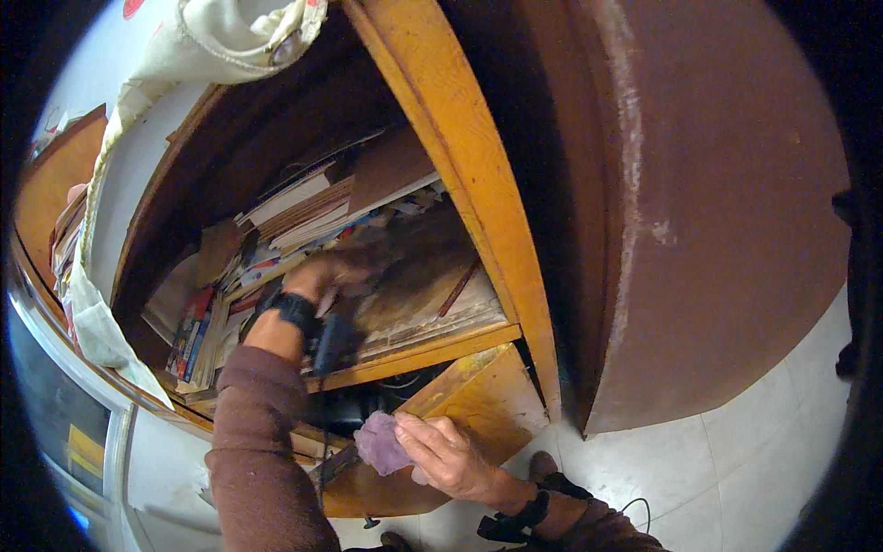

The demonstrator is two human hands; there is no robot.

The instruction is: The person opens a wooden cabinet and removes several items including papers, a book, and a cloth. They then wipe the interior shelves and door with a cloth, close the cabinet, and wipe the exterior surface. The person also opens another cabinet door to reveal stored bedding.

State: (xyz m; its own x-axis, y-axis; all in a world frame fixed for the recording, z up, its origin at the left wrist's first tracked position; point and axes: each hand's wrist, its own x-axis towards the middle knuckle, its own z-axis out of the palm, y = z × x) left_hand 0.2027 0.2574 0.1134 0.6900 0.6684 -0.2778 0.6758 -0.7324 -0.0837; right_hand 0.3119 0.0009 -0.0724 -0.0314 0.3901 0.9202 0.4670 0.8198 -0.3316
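My right hand (445,452) pinches a crumpled purple cloth (381,444) in front of the wooden cabinet, above an open lower drawer or door panel (448,448). Inside the cabinet, my left hand (338,270) reaches over the worn shelf (414,290) and is blurred by motion. Whether its fingers hold anything is unclear. Stacked papers and folders (303,214) lie just behind it. A dark red stick-like object (459,290) lies on the shelf to its right. A small dark device (331,341) with a cord hangs by my left wrist.
Several books (193,338) stand at the shelf's left end. A yellow-brown cabinet post (469,159) bounds the shelf on the right, with a large brown door panel (717,207) beyond. Pale fabric (227,41) hangs at upper left. Dark items and cables (365,403) fill the lower compartment.
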